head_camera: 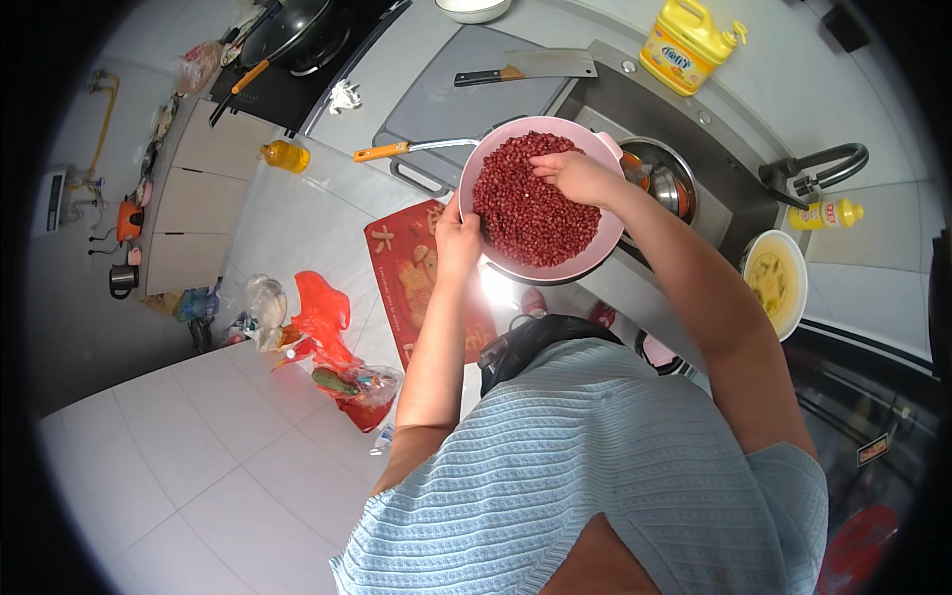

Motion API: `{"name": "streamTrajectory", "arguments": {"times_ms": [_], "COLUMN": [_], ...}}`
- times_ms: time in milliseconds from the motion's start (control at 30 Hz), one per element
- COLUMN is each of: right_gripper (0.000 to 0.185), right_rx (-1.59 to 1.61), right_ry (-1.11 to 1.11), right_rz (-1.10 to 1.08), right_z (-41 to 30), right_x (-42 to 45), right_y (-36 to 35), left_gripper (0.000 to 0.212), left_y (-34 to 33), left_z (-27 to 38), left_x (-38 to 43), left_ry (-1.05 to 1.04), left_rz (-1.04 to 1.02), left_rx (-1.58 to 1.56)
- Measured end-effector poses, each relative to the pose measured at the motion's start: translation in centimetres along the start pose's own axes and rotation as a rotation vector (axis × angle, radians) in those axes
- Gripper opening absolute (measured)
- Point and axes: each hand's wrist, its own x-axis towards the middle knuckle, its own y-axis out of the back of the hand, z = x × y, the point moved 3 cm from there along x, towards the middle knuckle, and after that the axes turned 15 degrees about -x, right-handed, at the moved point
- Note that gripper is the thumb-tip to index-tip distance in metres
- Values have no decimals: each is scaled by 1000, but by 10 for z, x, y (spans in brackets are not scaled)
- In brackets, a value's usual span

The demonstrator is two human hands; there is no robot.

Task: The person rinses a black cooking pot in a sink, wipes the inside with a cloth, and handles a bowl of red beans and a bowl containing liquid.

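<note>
A round pink basin (613, 223) holds a wide layer of dark red beans or kernels (532, 216). My left hand (455, 234) grips the basin's left rim. Over the right part of the basin, my right hand (576, 177) reaches in with its fingertips at the surface of the red pieces; whether it pinches any of them cannot be told. A strainer or ladle with an orange handle (381, 152) sticks out to the left from behind the basin. Beyond it, a cleaver (547, 64) lies on a grey cutting board (454, 104).
Metal bowls (673, 178) stand in the sink (725, 216), near a black faucet (818, 165). Yellow bottles (680, 56) and a white bowl of yellowish liquid (777, 279) are around it. A wok (297, 37) sits on the stove. Bags (323, 312) and a red mat (394, 260) lie on the floor.
</note>
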Motion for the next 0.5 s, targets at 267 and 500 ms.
{"name": "streamTrajectory", "arguments": {"times_ms": [267,500], "right_gripper": [45,38], "right_rx": [-112,-959], "right_ry": [-80,243], "right_rz": [173,57], "right_z": [4,-24], "right_x": [-32,-56], "right_y": [4,-50], "left_gripper": [47,46], "left_y": [0,-2], "left_z": [-9,-14], "left_x": [4,5], "left_ry": [9,-12], "left_rz": [23,18], "left_rx": [32,-1]}}
